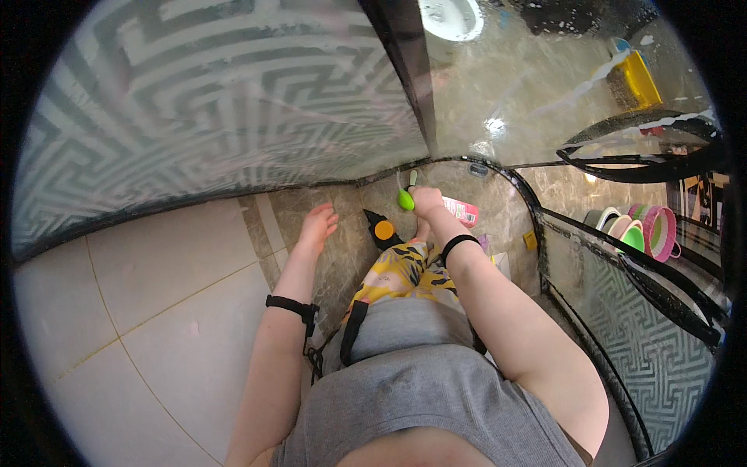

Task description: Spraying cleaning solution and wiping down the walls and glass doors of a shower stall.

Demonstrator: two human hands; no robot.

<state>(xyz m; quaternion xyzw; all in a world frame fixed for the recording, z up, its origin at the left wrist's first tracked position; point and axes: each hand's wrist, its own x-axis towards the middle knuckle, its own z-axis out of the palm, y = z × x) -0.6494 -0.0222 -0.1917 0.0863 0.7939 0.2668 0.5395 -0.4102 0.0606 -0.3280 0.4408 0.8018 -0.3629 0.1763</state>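
Note:
My right hand (426, 201) is closed at the foot of the glass shower enclosure. It appears to grip a small tool with a bright green rounded part (406, 200) and a pale narrow end (412, 178); the fingers hide the rest. A pink bottle (462, 211) lies beside this hand, partly covered by the wrist. My left hand (317, 226) hangs over the tiles to the left, fingers loosely bent and apart, holding nothing. Between the hands, in front of my knees, are a dark pointed item (377, 217) and an orange disc (384, 229).
A patterned glass panel (233, 101) rises at the left, framed in black; another (661, 335) stands at the right. Nested basins (622, 230) and a pink basket (655, 232) sit at the right. Beyond the low curb (513, 180) lie wet brown tiles and a yellow dustpan-like item (640, 79).

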